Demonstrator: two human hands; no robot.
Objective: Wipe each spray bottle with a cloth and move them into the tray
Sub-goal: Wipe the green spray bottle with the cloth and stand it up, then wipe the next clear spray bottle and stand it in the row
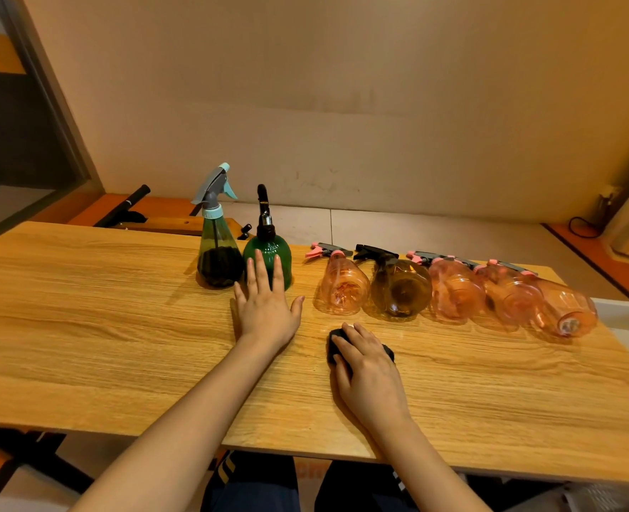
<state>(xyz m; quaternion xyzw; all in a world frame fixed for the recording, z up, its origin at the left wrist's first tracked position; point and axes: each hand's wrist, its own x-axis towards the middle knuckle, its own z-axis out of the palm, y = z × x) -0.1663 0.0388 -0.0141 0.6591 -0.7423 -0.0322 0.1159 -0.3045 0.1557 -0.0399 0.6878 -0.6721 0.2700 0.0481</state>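
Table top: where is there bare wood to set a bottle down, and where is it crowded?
Bare wood lies left of the teal-trigger bottle, out to the table edge, and along the near edge around the forearms. The far right is crowded: five bottles lie side by side from the pink bottle to the tray.

Warm, yellow-orange indoor light, moderately dim. Soft short shadows fall lower-left of the upright bottles on the table, so the source sits upper right. Faint sheen on the wood at mid-frame. Strong wide-angle distortion: table edges bow, walls lean at frame corners. Centre reasonably sharp; lower edge and corners soft, slightly smeared. Upper left is dark.
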